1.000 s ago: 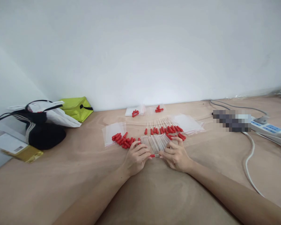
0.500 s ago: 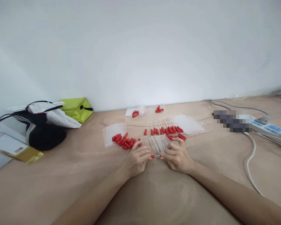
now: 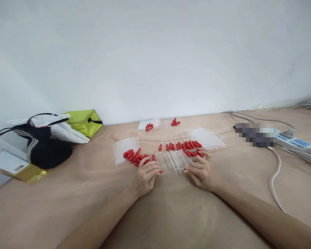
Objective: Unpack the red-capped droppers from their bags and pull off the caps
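My left hand [image 3: 145,177] rests on the table with its fingers pinched round a small red rubber bulb [image 3: 160,172], whose end shows past the fingertips. Opposite it, my right hand [image 3: 201,173] pinches a thin clear dropper tube [image 3: 179,169] that points left toward the bulb; a gap separates the two. Between and behind the hands lies a row of clear tubes [image 3: 171,160] side by side. Loose red bulbs [image 3: 133,155] are heaped beyond my left hand. Behind the row, several tubes with red bulbs on their near ends [image 3: 189,144] lie fanned out.
Clear zip bags [image 3: 125,143] lie at the left, with more bags [image 3: 207,136] at the right. A black cap [image 3: 50,148], a yellow-green bag [image 3: 81,121] and a gold box [image 3: 28,174] stand far left. A power strip [image 3: 295,141] with cables lies right.
My hands have moved apart. The red bulb in my left hand and the tube in my right, close together before, now have a wider gap between them.
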Tool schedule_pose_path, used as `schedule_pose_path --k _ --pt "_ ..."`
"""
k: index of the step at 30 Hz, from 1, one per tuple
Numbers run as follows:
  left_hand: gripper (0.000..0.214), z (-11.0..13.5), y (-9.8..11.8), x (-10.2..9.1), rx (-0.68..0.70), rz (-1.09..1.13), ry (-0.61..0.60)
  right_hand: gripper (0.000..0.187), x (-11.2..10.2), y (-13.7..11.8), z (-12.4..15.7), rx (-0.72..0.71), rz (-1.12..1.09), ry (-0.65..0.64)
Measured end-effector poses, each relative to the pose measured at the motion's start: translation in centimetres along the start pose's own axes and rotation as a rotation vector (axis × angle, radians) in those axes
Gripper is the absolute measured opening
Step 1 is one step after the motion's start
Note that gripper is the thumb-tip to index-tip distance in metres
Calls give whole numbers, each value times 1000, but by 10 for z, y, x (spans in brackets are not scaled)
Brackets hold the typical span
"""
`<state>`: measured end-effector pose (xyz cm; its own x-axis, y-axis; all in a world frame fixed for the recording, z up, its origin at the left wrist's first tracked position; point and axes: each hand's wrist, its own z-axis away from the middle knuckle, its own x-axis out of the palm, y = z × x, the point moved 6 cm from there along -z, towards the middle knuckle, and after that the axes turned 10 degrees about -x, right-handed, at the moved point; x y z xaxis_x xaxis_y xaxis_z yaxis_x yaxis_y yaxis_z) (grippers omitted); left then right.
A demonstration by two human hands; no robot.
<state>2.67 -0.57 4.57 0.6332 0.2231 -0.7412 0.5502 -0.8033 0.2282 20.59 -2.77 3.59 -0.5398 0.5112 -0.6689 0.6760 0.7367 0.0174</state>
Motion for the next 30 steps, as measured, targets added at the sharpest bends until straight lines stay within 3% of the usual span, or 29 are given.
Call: schedule_pose_path --k 4,11,15,19,23,30 --pt "13 6 -7 -7 -40 -31 49 15 -4 19 5 144 94 74" --pt "27 -2 -44 -24 -374 -201 236 24 5 32 8 259 258 23" --pt "27 -13 -82 -34 -603 -244 148 23 8 33 8 254 299 0" --pt "23 -18 -104 -35 -732 -390 -5 22 10 32 8 250 331 -7" --pt "17 -18 -108 -29 -781 -432 -126 21 10 32 8 258 352 -6" --pt "11 -33 -89 -18 -722 -417 -113 22 15 31 7 264 367 -84"
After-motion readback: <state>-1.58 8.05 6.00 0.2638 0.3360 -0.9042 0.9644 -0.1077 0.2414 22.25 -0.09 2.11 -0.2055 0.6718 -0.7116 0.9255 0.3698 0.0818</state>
